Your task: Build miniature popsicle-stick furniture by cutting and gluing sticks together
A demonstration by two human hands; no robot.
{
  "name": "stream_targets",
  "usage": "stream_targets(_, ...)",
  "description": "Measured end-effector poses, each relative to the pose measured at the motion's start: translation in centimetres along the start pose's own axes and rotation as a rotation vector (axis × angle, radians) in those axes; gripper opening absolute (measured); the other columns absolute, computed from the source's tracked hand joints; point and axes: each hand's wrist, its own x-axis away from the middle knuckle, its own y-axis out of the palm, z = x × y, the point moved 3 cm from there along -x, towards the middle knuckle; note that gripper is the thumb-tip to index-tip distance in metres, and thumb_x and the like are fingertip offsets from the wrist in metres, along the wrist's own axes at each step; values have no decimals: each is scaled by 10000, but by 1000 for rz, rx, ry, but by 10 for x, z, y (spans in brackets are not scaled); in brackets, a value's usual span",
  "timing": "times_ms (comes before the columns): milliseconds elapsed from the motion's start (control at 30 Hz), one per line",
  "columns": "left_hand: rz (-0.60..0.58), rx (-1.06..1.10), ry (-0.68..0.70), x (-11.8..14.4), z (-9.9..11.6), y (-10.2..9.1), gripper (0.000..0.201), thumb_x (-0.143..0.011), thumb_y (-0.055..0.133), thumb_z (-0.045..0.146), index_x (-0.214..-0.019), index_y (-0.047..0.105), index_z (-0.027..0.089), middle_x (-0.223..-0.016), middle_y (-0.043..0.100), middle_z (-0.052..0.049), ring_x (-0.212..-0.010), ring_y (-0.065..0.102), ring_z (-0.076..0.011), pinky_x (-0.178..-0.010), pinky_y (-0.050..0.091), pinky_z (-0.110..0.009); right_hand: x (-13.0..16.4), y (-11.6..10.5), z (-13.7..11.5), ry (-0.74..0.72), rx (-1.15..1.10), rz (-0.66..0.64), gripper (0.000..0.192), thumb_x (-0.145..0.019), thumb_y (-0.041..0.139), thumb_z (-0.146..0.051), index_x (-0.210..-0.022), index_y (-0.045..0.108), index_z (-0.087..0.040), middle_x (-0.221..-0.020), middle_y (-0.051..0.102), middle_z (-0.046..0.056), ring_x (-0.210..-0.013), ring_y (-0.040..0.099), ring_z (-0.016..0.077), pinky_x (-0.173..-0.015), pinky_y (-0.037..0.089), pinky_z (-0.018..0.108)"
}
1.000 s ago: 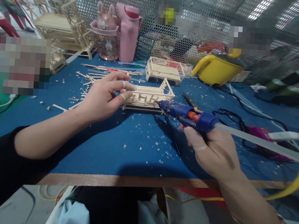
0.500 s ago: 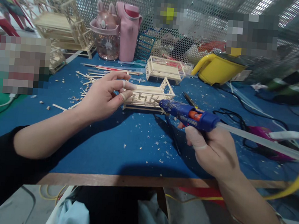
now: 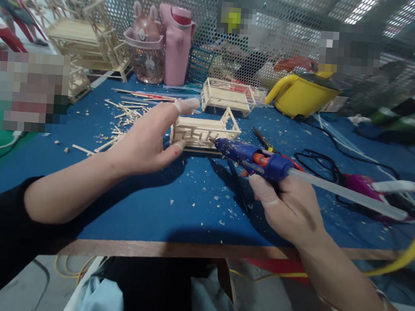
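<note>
A small furniture model built of thin wooden sticks stands on the blue tabletop. My left hand is at its left end, thumb and index finger spread wide apart. The thumb tip overlaps the front left corner, and the index finger stretches above the back. The other fingers are hidden, and I see nothing held. White tape wraps some fingertips. My right hand is closed around a blue glue gun with a clear glue stick out of its rear. Its nozzle points left at the short uprights on the model's front.
Loose sticks lie left of the model; scraps dot the table. Behind stand another stick model, a pink bottle holder and a yellow pot. Pliers and black cables lie right. Larger stick models stand back left.
My left thumb and index finger have spread apart, the thumb lower and the index finger raised. My right hand and the glue gun have shifted slightly left along the model.
</note>
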Motion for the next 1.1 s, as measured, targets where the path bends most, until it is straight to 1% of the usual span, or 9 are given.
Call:
stream_targets(133,-71,37,-70,0,1,5,673,-757,569,206,-1403,384,247,-1305,616,-66,-1155,584,-266,-957,508,-406,0,0,1,62,4,31,389,-919,487,-448,-1180,649,-210,-1063,725,98,-999,679,324,-803,567,456)
stream_targets(267,-71,40,-90,1,2,5,682,-757,574,201,-1409,379,247,-1290,628,-63,-1091,612,-254,-919,523,-392,2,2,-2,22,3,59,435,-919,502,-443,-1269,591,-202,-1143,709,91,-1030,677,293,-838,562,408)
stream_targets(433,-62,44,-68,1,2,4,661,-757,571,199,-1392,390,219,-1279,632,-77,-1127,601,-261,-935,521,-398,3,2,-8,-41,52,50,479,-908,528,-443,-1323,547,-204,-1238,675,87,-1079,668,276,-856,562,364)
stream_targets(500,-64,36,-56,0,3,4,651,-760,565,196,-1386,390,223,-1295,623,-77,-1177,577,-272,-995,487,-432,3,3,-8,-53,80,39,487,-896,540,-455,-1314,556,-205,-1225,683,88,-1069,673,284,-854,567,373)
stream_targets(600,-89,7,21,-8,7,2,718,-718,565,167,-1403,359,230,-1321,604,-65,-1252,527,-284,-1123,341,-529,5,4,-6,-66,87,31,487,-885,559,-434,-1322,551,-218,-1201,696,76,-1052,681,284,-830,574,369)
stream_targets(700,-170,-20,86,-24,14,2,775,-686,536,121,-1424,331,235,-1295,617,-55,-1269,517,-286,-1163,210,-602,5,6,-4,-74,95,18,484,-879,574,-367,-1343,529,-235,-1183,705,57,-1022,693,269,-800,577,350)
stream_targets(800,-284,5,69,-40,18,6,774,-674,512,92,-1418,361,248,-1183,672,-38,-1142,613,-270,-1105,349,-560,5,7,-4,-116,101,16,493,-866,572,-307,-1353,516,-260,-1172,710,42,-976,707,260,-799,577,356)
stream_targets(900,-327,48,32,-53,20,6,740,-671,544,127,-1388,419,260,-1071,703,-15,-980,680,-261,-896,541,-422,4,6,-5,-169,110,15,496,-870,555,-304,-1361,510,-255,-1179,707,50,-939,714,252,-783,577,353)
stream_targets(1100,-375,1,-4,-73,14,-3,808,-693,526,159,-1468,300,200,-1047,705,-27,-930,692,-261,-819,566,-384,3,6,-6,-212,164,-17,454,-922,460,-347,-1353,520,-217,-1175,703,83,-922,710,263,-727,571,360)
